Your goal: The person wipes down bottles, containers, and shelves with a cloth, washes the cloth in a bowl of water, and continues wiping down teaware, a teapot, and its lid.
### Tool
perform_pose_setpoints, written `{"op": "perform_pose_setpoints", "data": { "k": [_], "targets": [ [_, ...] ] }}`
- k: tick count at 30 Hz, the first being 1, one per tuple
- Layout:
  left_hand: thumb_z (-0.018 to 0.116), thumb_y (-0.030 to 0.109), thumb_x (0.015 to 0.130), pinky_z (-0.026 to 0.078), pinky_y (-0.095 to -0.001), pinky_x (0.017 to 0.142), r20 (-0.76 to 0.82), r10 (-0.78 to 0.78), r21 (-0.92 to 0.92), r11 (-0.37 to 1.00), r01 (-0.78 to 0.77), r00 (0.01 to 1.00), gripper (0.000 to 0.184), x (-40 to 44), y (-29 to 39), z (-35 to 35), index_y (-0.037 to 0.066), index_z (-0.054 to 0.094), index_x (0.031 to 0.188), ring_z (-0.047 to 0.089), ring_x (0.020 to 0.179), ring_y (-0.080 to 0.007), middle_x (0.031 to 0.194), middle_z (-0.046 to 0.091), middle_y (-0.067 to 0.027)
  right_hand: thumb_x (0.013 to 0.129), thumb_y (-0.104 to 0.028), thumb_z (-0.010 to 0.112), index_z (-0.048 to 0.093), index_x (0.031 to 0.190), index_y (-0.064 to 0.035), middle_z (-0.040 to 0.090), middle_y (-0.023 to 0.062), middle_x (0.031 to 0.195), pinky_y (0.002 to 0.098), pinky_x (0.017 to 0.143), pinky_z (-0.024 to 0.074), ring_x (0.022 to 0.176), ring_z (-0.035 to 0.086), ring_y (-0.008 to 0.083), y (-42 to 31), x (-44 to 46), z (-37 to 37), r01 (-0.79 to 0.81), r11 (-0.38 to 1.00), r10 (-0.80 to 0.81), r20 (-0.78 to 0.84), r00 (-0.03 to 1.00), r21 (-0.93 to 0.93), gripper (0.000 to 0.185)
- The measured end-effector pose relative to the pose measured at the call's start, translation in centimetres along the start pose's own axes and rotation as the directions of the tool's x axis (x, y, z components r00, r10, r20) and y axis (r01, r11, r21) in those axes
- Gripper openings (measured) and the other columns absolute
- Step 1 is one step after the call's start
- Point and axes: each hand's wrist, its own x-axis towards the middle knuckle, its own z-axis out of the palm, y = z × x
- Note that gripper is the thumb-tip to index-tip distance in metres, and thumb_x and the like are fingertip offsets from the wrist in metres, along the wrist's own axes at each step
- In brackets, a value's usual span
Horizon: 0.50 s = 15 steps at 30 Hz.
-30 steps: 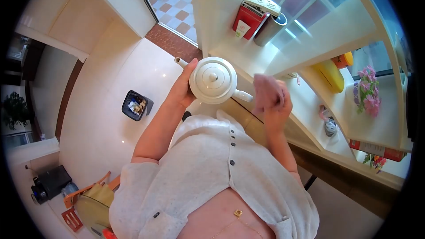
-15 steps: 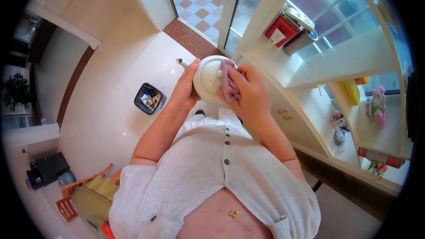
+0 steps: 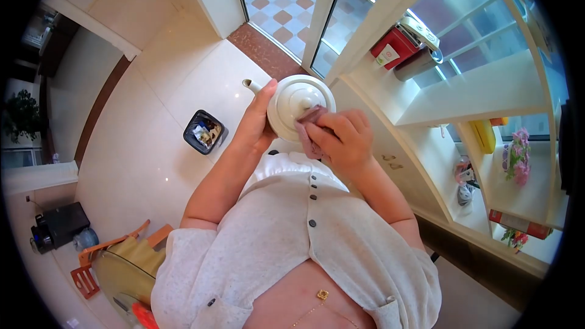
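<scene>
A white lidded teapot (image 3: 289, 102) is held up in front of my torso, its spout pointing to the upper left. Wrapped round its left side is my left hand (image 3: 258, 123), with the thumb near the spout. My right hand (image 3: 344, 139) grips a mauve cloth (image 3: 312, 140) and presses it against the lower right of the lid, beside the knob. The teapot's handle is hidden behind the cloth and my right hand.
A black bin (image 3: 203, 132) with litter stands on the pale floor. To the right, white shelves (image 3: 481, 103) carry a red box (image 3: 395, 47), a dark cylinder (image 3: 418, 64) and pink flowers (image 3: 519, 157). A chair (image 3: 131, 265) is at the lower left.
My right hand has brought the mauve cloth from beside the teapot onto its lid, then slid it lower over the lid. The view has turned, shifting the surroundings rightward.
</scene>
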Motion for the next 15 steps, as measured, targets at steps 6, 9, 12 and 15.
{"op": "perform_pose_setpoints", "data": {
  "k": [6,9,12,15],
  "targets": [
    [0.051,0.057,0.095,0.054,-0.0370,0.091,-0.043,-0.007,0.086,0.996,0.011,0.999,0.056,0.5,-0.7,3.1,0.009,0.060,0.121,0.064,0.106,-0.0189,0.115,0.067,-0.0077,0.062,0.002,0.076,0.067,0.087,-0.0065,0.059,0.0072,0.088,0.0338,0.061,0.0462,0.072,0.058,0.0230,0.8,-2.9,-3.3,-0.388,0.881,0.435,-0.143,0.889,0.271,0.028],
    [0.053,0.053,0.095,0.053,-0.0347,0.089,-0.029,-0.046,0.090,0.995,0.049,0.999,0.056,1.4,-1.5,4.3,0.007,0.058,0.126,0.063,0.108,-0.0184,0.118,0.065,-0.0090,0.057,0.000,0.075,0.067,0.092,-0.0050,0.059,0.0087,0.091,0.0364,0.066,0.0482,0.077,0.058,0.0269,1.8,-2.2,-4.7,-0.496,0.849,0.523,-0.162,0.837,0.183,0.036],
    [0.053,0.052,0.096,0.053,-0.0364,0.091,0.046,-0.099,0.069,0.993,0.096,0.994,0.056,2.4,-2.5,5.6,0.006,0.058,0.126,0.063,0.109,-0.0199,0.120,0.065,-0.0097,0.060,-0.006,0.079,0.068,0.093,-0.0045,0.058,0.0088,0.092,0.0375,0.070,0.0476,0.082,0.058,0.0285,2.3,-1.2,-5.5,-0.430,0.902,0.431,-0.027,0.902,0.027,0.035],
    [0.052,0.051,0.097,0.053,-0.0375,0.092,0.097,-0.096,0.074,0.993,0.089,0.991,0.056,2.9,-3.1,6.8,0.004,0.056,0.127,0.063,0.110,-0.0207,0.120,0.065,-0.0101,0.061,-0.012,0.081,0.068,0.093,-0.0059,0.059,0.0070,0.093,0.0377,0.072,0.0466,0.083,0.058,0.0273,2.8,-1.6,-6.0,-0.433,0.900,0.435,0.048,0.899,-0.044,0.035]
  ]
}}
